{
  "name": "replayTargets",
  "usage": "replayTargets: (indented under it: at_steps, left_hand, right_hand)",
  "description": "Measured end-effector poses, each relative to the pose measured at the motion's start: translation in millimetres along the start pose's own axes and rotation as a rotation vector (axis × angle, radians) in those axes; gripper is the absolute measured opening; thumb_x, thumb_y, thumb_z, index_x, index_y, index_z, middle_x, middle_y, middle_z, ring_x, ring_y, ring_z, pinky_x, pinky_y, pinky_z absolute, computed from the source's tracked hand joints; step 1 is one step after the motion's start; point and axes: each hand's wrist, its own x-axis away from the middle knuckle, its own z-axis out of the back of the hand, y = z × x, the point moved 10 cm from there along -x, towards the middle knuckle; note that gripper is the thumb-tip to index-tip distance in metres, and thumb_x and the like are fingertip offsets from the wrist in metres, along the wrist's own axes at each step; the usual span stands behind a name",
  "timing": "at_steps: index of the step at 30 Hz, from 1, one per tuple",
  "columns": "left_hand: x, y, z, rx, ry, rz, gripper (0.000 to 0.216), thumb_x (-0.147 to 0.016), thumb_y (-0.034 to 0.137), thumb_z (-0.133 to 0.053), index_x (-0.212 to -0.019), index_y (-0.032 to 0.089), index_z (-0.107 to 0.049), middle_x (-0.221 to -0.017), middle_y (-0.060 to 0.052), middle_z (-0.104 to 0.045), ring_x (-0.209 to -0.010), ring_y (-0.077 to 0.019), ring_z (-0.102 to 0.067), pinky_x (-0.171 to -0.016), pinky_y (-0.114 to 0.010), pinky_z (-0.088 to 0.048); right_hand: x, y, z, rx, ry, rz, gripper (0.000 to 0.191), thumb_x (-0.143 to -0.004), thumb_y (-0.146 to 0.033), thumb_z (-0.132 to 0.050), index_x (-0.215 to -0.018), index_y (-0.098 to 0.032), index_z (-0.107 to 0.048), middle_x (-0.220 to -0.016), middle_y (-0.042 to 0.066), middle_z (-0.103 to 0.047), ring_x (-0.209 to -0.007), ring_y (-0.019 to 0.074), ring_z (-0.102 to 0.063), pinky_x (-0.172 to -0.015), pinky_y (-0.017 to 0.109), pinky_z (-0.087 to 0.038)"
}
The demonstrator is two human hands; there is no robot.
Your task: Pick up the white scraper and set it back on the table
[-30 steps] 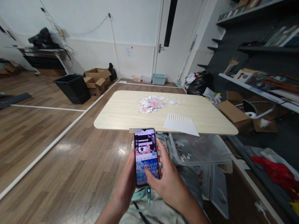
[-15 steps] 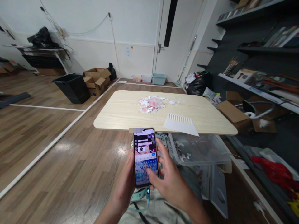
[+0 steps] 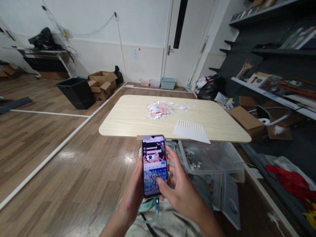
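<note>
Your single head camera looks forward and down, close over your hands, the table (image 3: pixel 128 118) beyond.

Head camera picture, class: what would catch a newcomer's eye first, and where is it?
The lit phone low in the middle, held by the left hand with the right hand thumb on its screen. Behind it, the pale wooden table bears a heap of pink-white puzzle pieces and a white sheet.

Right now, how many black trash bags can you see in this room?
2: one black bag on the far left shelf unit, another black bag on the floor right of the door. More may be hidden.
</note>
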Motion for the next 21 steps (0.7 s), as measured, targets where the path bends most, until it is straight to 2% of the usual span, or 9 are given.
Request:
replayTargets:
  at_steps: [4,7,11,15,17,21]
  left_hand:
    - [-4.1,-3.1,3.0,-0.006,0.007,-0.015,0.08,-0.091,0.075,-0.082,-0.153,0.024,-0.071,-0.15,-0.013,-0.078,-0.152,-0.0403,-0.063,-0.131,-0.057,-0.046]
    - [-6.7,-1.6,6.6,-0.011,0.024,-0.075,0.073,-0.093,0.071,-0.082,-0.148,0.024,-0.075,-0.153,-0.012,-0.077,-0.159,-0.039,-0.056,-0.136,-0.055,-0.039]
    - [-4.9,4.5,6.8,-0.024,0.022,-0.164,0.057,-0.096,0.063,-0.082,-0.141,0.029,-0.08,-0.16,-0.005,-0.072,-0.169,-0.0333,-0.042,-0.141,-0.047,-0.032]
    - [-1.0,2.9,6.5,-0.041,0.026,-0.135,0.053,-0.098,0.061,-0.08,-0.141,0.03,-0.081,-0.167,-0.004,-0.068,-0.174,-0.0308,-0.033,-0.143,-0.045,-0.024]
    - [-0.4,2.5,9.8,-0.037,0.057,-0.12,0.054,-0.098,0.061,-0.081,-0.142,0.03,-0.081,-0.17,-0.004,-0.065,-0.174,-0.0306,-0.031,-0.144,-0.046,-0.02]
    - [-1.8,1.2,12.0,0.0,0.081,-0.081,0.06,-0.096,0.065,-0.082,-0.142,0.026,-0.081,-0.164,-0.008,-0.069,-0.172,-0.0352,-0.036,-0.143,-0.053,-0.021]
  right_hand:
    - [-0.4,0.7,-1.8,0.033,0.025,0.016,0.088,-0.096,-0.027,-0.073,-0.176,-0.029,-0.035,-0.163,0.016,-0.065,-0.125,0.0281,-0.079,-0.116,0.051,-0.064]
    - [-0.3,-0.3,0.1,0.118,0.096,0.053,0.089,-0.095,-0.029,-0.076,-0.175,-0.028,-0.036,-0.164,0.016,-0.063,-0.136,0.0299,-0.074,-0.118,0.048,-0.062]
    - [-1.3,2.4,-3.0,0.234,0.211,0.119,0.097,-0.091,-0.033,-0.083,-0.175,-0.028,-0.036,-0.159,0.016,-0.067,-0.148,0.034,-0.067,-0.123,0.049,-0.058]
    - [-2.7,5.7,-4.6,0.295,0.306,0.153,0.095,-0.091,-0.037,-0.083,-0.174,-0.026,-0.037,-0.162,0.017,-0.064,-0.149,0.035,-0.066,-0.125,0.051,-0.056]
    - [-3.1,5.2,-2.7,0.277,0.296,0.143,0.092,-0.093,-0.04,-0.082,-0.173,-0.026,-0.039,-0.163,0.017,-0.063,-0.149,0.0352,-0.066,-0.125,0.052,-0.056]
    - [-3.3,1.7,-3.2,0.183,0.132,0.103,0.085,-0.099,-0.04,-0.077,-0.174,-0.028,-0.04,-0.164,0.016,-0.063,-0.149,0.0327,-0.067,-0.125,0.051,-0.056]
